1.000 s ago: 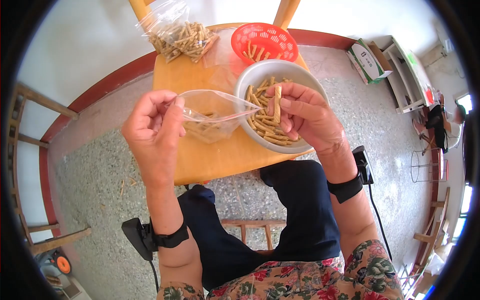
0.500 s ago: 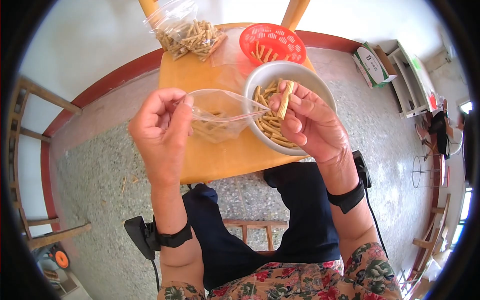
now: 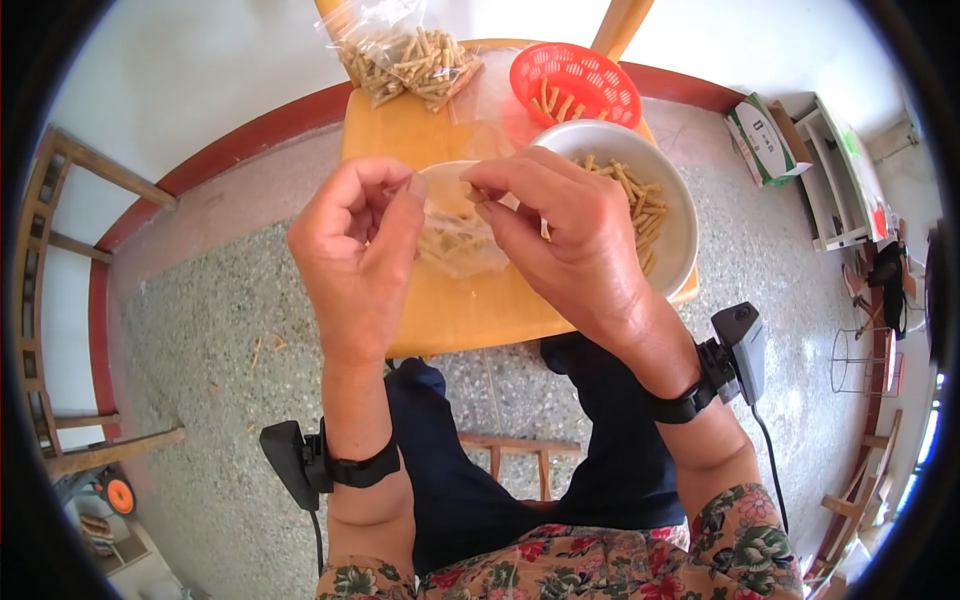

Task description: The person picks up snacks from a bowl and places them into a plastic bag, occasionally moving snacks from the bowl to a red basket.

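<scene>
My left hand [image 3: 360, 235] pinches the rim of a clear plastic bag [image 3: 465, 250] between thumb and fingers. Several tan sticks show through the bag's wall. Over the bag's mouth, my right hand [image 3: 560, 215] has thumb and fingertips closed on a twisted snack stick [image 3: 474, 193]; only its tan end shows, the rest being hidden by the fingers. Partly behind that hand stands a pale bowl [image 3: 683, 215] with many snack sticks [image 3: 640, 200] in it.
On the wooden chair seat [image 3: 450, 320], a filled clear bag of sticks [image 3: 425, 65] lies at the back left. A red perforated basket [image 3: 600, 75] with several sticks leans behind the bowl. A cardboard box [image 3: 765, 140] and a white shelf [image 3: 840, 180] stand far right.
My right hand has moved left from above the bowl to the bag's mouth, turning palm down with the snack stick. My left hand stays on the bag's rim.
</scene>
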`<state>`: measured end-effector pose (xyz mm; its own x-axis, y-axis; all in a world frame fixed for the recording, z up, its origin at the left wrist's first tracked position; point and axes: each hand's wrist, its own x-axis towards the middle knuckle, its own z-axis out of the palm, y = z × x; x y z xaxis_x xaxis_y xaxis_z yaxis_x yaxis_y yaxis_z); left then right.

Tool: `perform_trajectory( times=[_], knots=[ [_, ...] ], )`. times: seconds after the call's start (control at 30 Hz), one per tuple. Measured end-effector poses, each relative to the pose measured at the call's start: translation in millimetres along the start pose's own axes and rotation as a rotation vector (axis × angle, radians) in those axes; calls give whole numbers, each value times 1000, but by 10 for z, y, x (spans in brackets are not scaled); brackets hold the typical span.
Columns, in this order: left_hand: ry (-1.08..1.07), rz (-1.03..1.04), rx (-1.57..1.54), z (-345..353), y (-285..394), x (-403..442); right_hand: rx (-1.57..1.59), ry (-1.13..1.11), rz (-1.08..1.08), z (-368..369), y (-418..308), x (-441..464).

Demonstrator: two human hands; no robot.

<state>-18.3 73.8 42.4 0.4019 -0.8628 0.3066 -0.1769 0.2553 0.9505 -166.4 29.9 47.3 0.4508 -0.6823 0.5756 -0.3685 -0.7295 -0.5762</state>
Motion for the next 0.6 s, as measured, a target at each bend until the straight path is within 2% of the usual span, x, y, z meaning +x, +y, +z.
perform_trajectory(
  times=[0.13, 0.23, 0.3, 0.33, 0.4, 0.43, 0.5, 0.6],
  knots=[
    [7, -9, -4, 0, 17, 1, -20, 4, 39, -38, -43, -2],
    [32, -27, -41, -12, 3, 5, 83, 63, 150, -232, 8, -21],
    [28, 26, -60, -56, -36, 25, 134, 181, 344, -379, 161, -56],
    [36, 37, -43, -72, -40, 31, 125, 184, 345, -439, 258, -82],
    [32, 49, -22, -100, -51, 47, 51, 136, 445, -497, 486, -159],
    [33, 61, 5, -105, -53, 54, 48, 139, 443, -488, 585, -199],
    [30, 63, -2, -100, -53, 57, -99, -37, 452, -433, 775, -295],
    [33, 52, -19, -79, -33, 43, -179, -91, 411, -268, 918, -382]
  ],
)
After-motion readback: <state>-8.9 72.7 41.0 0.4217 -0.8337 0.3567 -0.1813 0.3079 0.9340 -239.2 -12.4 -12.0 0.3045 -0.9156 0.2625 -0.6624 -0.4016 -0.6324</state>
